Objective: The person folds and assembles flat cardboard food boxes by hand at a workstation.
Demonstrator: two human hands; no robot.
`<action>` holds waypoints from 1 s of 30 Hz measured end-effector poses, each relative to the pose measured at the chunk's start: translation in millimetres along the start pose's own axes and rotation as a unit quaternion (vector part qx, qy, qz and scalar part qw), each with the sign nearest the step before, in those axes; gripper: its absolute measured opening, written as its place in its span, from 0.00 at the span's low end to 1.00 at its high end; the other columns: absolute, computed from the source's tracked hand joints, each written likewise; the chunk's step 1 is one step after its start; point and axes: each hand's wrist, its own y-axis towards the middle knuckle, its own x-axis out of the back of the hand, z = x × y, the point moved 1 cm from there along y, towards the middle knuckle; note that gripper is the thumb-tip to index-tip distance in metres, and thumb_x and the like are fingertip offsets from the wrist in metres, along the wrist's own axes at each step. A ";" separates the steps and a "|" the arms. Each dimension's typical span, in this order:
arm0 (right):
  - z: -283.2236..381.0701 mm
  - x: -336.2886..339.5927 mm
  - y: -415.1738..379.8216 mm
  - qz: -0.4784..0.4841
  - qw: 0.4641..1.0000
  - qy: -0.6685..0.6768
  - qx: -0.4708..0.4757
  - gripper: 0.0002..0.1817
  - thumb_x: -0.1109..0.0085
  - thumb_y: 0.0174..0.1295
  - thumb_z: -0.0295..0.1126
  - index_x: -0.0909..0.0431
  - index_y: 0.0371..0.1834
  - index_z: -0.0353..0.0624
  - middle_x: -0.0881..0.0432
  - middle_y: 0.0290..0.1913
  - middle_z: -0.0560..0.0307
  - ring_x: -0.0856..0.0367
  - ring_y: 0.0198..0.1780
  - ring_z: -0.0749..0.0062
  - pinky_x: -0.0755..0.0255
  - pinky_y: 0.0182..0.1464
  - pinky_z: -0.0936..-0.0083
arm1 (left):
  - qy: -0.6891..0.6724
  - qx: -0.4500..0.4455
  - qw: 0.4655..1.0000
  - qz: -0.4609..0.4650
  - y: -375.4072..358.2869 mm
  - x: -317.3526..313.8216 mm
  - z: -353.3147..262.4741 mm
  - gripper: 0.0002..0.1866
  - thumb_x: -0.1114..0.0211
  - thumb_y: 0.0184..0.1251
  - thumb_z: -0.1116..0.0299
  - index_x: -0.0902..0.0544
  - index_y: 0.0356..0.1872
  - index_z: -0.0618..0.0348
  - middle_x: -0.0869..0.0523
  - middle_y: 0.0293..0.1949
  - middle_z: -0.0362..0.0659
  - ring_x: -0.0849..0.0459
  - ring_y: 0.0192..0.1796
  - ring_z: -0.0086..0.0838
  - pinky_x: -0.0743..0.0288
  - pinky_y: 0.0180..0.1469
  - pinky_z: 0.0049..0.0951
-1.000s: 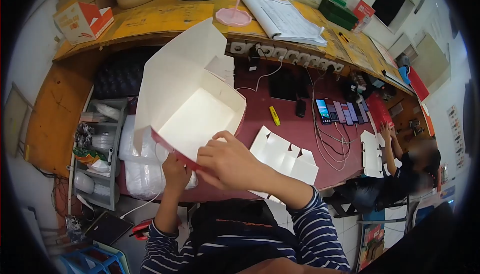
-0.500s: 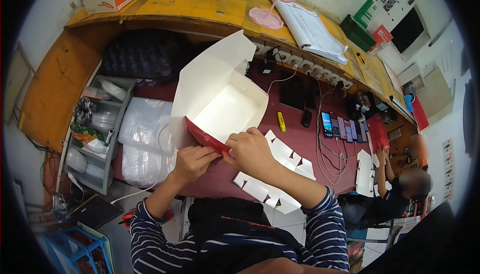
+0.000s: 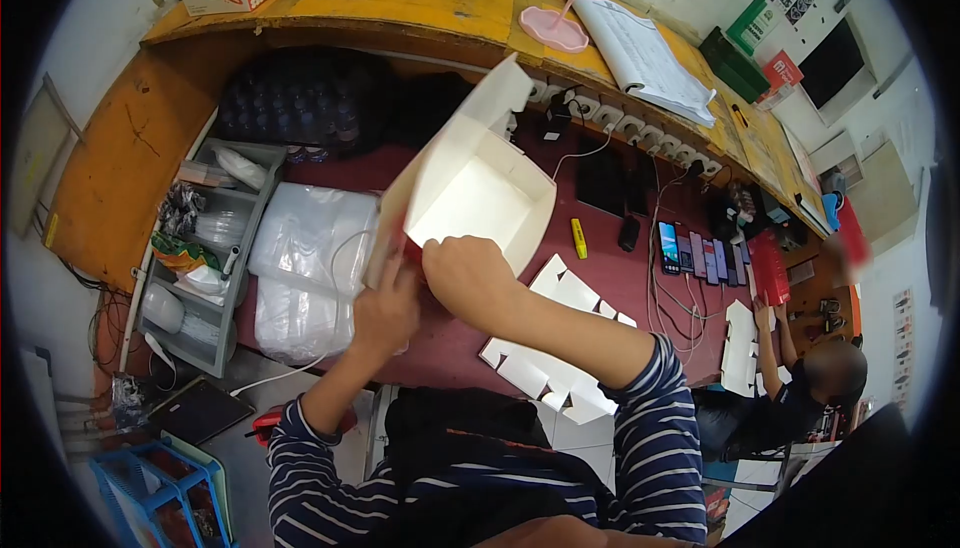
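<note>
A cardboard box (image 3: 490,193), white inside and red outside, stands partly folded before me, its lid panel (image 3: 440,153) raised and tilted on the left. My right hand (image 3: 465,276) is closed over the box's near edge, its fingertips hidden inside the wall. At the box's near left corner, my left hand (image 3: 388,310) grips the outer side, slightly blurred, with its fingers pressed against the board. Flat unfolded box blanks (image 3: 550,373) lie on the dark red table to the right of my hands.
Clear plastic packs (image 3: 300,298) and a grey divided tray (image 3: 262,210) are on the left. A yellow highlighter (image 3: 579,238), a row of phones (image 3: 690,253) with cables and another blank (image 3: 738,348) lie rightward. A co-worker (image 3: 800,378) handles a red box (image 3: 768,266). A yellow shelf (image 3: 400,3) runs behind.
The box has turned and its lid panel now stands more edge-on. My right hand has curled over the near edge; my left hand has shifted to the outer left side. The view has shifted slightly.
</note>
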 end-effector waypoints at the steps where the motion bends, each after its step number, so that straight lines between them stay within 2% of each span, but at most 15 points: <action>1: 5.2 0.2 -1.1 0.001 1.000 0.003 0.001 0.05 0.46 0.42 0.30 0.25 0.17 0.39 0.23 0.19 0.52 0.22 0.23 0.62 0.28 0.22 0.72 | 0.070 0.068 0.995 -0.014 -1.3 -1.7 7.2 0.11 0.43 0.44 0.76 0.23 0.33 0.57 0.24 0.36 0.41 0.22 0.25 0.30 0.30 0.21 0.26; 5: 10.6 -10.9 6.3 0.036 0.998 -0.044 -0.026 0.04 0.49 0.42 0.28 0.26 0.16 0.42 0.25 0.17 0.52 0.22 0.22 0.63 0.29 0.20 0.74 | 0.080 0.038 0.996 -0.014 -1.3 -10.4 5.7 0.11 0.44 0.45 0.77 0.24 0.34 0.59 0.24 0.38 0.42 0.21 0.26 0.32 0.29 0.21 0.26; 7: 0.4 -20.6 11.2 0.059 0.996 -0.060 -0.025 0.05 0.49 0.42 0.28 0.25 0.15 0.41 0.25 0.16 0.51 0.22 0.22 0.62 0.29 0.20 0.73 | 0.061 0.076 0.995 -0.012 0.1 -15.3 5.7 0.11 0.44 0.46 0.77 0.24 0.34 0.60 0.24 0.39 0.42 0.21 0.26 0.32 0.28 0.21 0.26; 9: -18.4 -20.0 19.4 0.032 0.998 0.024 0.053 0.09 0.48 0.46 0.31 0.25 0.14 0.39 0.25 0.17 0.51 0.23 0.22 0.60 0.28 0.24 0.72 | 0.032 0.062 0.997 -0.034 3.5 -15.7 7.6 0.11 0.44 0.47 0.77 0.25 0.35 0.60 0.24 0.39 0.43 0.21 0.27 0.34 0.28 0.22 0.27; 12: -53.6 -6.5 22.0 0.074 0.989 0.127 0.004 0.15 0.48 0.51 0.39 0.25 0.15 0.39 0.24 0.21 0.50 0.22 0.27 0.58 0.28 0.30 0.68 | -0.011 0.058 0.997 -0.042 -3.6 -23.4 12.5 0.13 0.42 0.51 0.72 0.26 0.40 0.61 0.26 0.44 0.47 0.21 0.35 0.36 0.26 0.30 0.27; 14: -81.3 13.6 25.3 -0.150 0.981 0.042 -0.113 0.20 0.53 0.56 0.45 0.24 0.17 0.40 0.23 0.27 0.48 0.24 0.32 0.55 0.30 0.36 0.65 | -0.091 0.080 0.984 -0.127 -2.0 -23.8 1.5 0.25 0.40 0.52 0.63 0.35 0.51 0.60 0.35 0.53 0.54 0.31 0.52 0.47 0.30 0.45 0.33; 15: -102.1 10.0 30.7 -0.199 0.969 -0.001 -0.144 0.22 0.56 0.57 0.46 0.24 0.22 0.37 0.23 0.30 0.45 0.24 0.35 0.54 0.30 0.37 0.63 | -0.162 0.082 0.977 -0.116 -9.4 -34.7 2.7 0.38 0.37 0.48 0.52 0.44 0.58 0.55 0.44 0.58 0.57 0.46 0.60 0.57 0.43 0.56 0.45; 17: -132.7 6.4 39.8 -0.251 0.949 -0.043 -0.184 0.24 0.59 0.58 0.48 0.24 0.26 0.35 0.23 0.34 0.42 0.24 0.38 0.52 0.30 0.37 0.61 | -0.097 0.028 0.986 -0.130 -1.2 -41.3 -3.3 0.39 0.39 0.48 0.47 0.46 0.58 0.53 0.46 0.59 0.58 0.48 0.60 0.59 0.46 0.56 0.51; 19: -147.1 0.9 43.8 -0.002 0.980 0.106 -0.167 0.23 0.61 0.59 0.47 0.25 0.31 0.36 0.23 0.34 0.43 0.25 0.38 0.51 0.30 0.38 0.61 | -0.018 -0.035 0.987 -0.156 9.5 -46.9 -4.4 0.38 0.39 0.45 0.43 0.43 0.55 0.49 0.43 0.57 0.54 0.48 0.58 0.63 0.50 0.54 0.63; 23: -158.8 -22.6 41.7 -0.004 0.979 0.077 -0.188 0.20 0.61 0.59 0.46 0.26 0.34 0.40 0.23 0.34 0.45 0.25 0.39 0.52 0.31 0.40 0.62 | -0.086 -0.118 0.963 -0.226 8.2 -62.6 5.6 0.27 0.37 0.46 0.48 0.38 0.41 0.49 0.34 0.47 0.47 0.43 0.57 0.60 0.46 0.55 0.63; 25: -149.5 -14.2 31.5 -0.128 0.957 0.151 -0.215 0.18 0.61 0.59 0.44 0.26 0.34 0.42 0.23 0.33 0.47 0.25 0.38 0.53 0.32 0.39 0.63 | -0.084 -0.125 0.962 -0.229 2.2 -67.6 6.5 0.27 0.37 0.45 0.49 0.38 0.41 0.49 0.34 0.47 0.47 0.42 0.56 0.60 0.45 0.54 0.63; 26: -149.6 -14.6 28.3 -0.133 0.953 0.151 -0.225 0.18 0.61 0.59 0.44 0.26 0.34 0.42 0.23 0.33 0.47 0.25 0.38 0.53 0.32 0.39 0.63 | -0.077 -0.127 0.960 -0.238 0.5 -68.4 7.3 0.27 0.36 0.45 0.49 0.38 0.41 0.49 0.34 0.47 0.47 0.41 0.56 0.60 0.45 0.54 0.63; 28: -151.4 -13.8 16.3 -0.370 0.875 0.233 -0.208 0.15 0.60 0.60 0.40 0.26 0.30 0.41 0.24 0.29 0.44 0.27 0.32 0.46 0.34 0.34 0.60 | -0.080 -0.136 0.963 -0.219 -6.1 -65.3 1.9 0.28 0.36 0.46 0.51 0.38 0.43 0.52 0.36 0.49 0.49 0.44 0.58 0.59 0.49 0.56 0.63; 29: -154.8 -21.4 5.5 -0.476 0.830 0.229 -0.179 0.14 0.60 0.61 0.37 0.28 0.28 0.39 0.26 0.24 0.50 0.27 0.25 0.57 0.34 0.27 0.68 | -0.048 -0.070 0.972 -0.220 -11.8 -62.0 -4.8 0.28 0.36 0.46 0.52 0.38 0.44 0.53 0.37 0.50 0.51 0.46 0.59 0.58 0.51 0.56 0.62; 30: -156.0 -30.5 -11.0 -0.502 0.789 0.294 -0.198 0.15 0.61 0.62 0.37 0.29 0.28 0.39 0.28 0.23 0.55 0.29 0.24 0.67 0.36 0.26 0.75 | -0.015 -0.003 0.975 -0.221 -16.9 -61.7 -12.2 0.29 0.36 0.47 0.53 0.38 0.46 0.55 0.38 0.52 0.53 0.48 0.60 0.57 0.53 0.57 0.62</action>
